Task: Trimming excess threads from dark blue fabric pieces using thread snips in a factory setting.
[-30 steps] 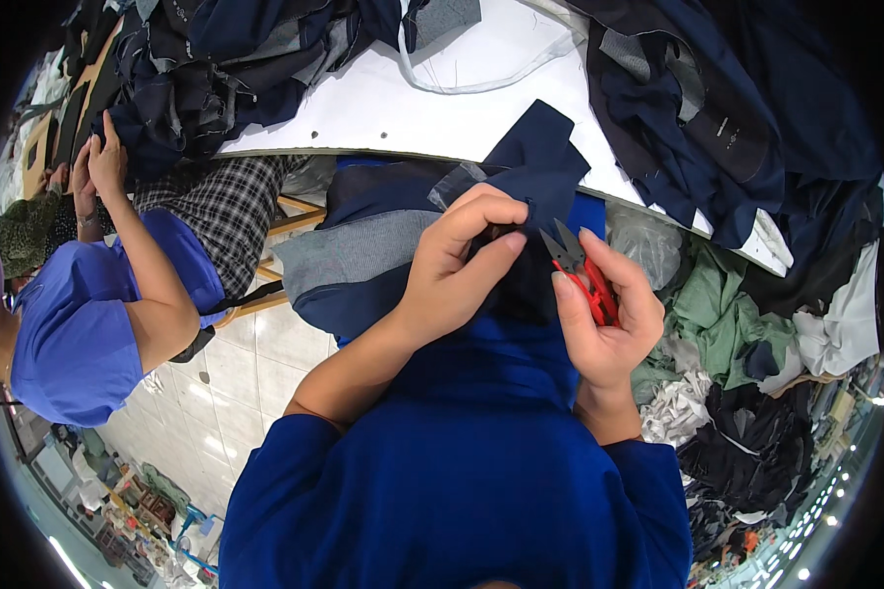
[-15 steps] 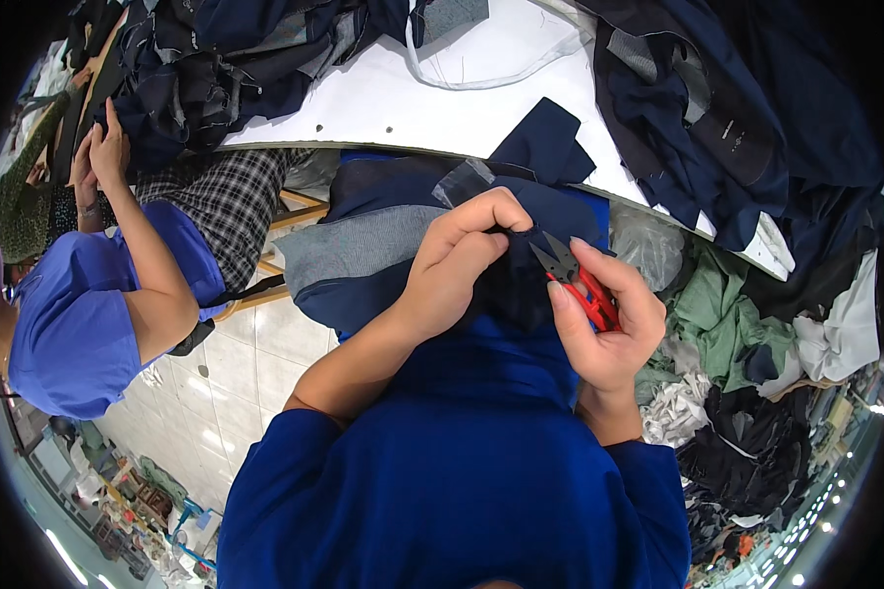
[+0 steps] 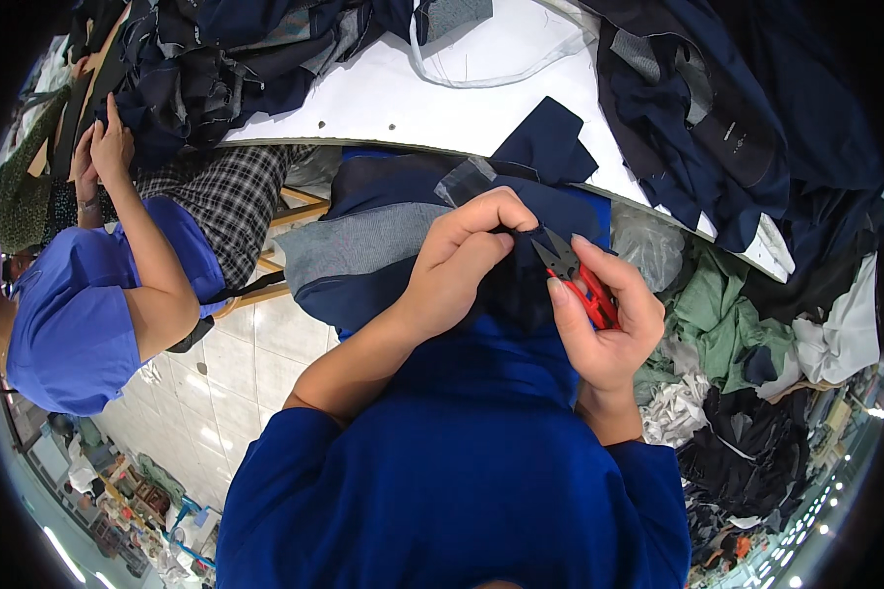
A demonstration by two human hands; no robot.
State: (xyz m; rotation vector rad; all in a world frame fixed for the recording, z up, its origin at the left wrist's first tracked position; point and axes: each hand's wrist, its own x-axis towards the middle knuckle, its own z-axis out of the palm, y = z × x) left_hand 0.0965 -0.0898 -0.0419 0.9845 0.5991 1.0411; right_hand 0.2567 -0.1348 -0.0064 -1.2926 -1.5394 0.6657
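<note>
My left hand [image 3: 467, 257] pinches an edge of a dark navy garment [image 3: 363, 294] that lies over my lap and hangs below the table edge. A grey fabric panel [image 3: 363, 239] of it shows to the left of the hand. In my right hand [image 3: 614, 319] are red-handled thread snips [image 3: 591, 296], gripped between thumb and fingers. Their dark pointed blades reach up and left to the cloth beside my left fingertips, standing slightly apart. Whether a thread lies between them is too small to tell.
A white table [image 3: 442, 103] carries navy garment heaps [image 3: 236, 69] at the left and more navy cloth [image 3: 697, 118] at the right. Green and white scraps [image 3: 722, 314] pile up to my right. On the left, a co-worker in a blue top [image 3: 79, 314] handles cloth.
The snips' handles look squeezed a little closer together. Both hands stay in nearly the same place, and the view has shifted very slightly.
</note>
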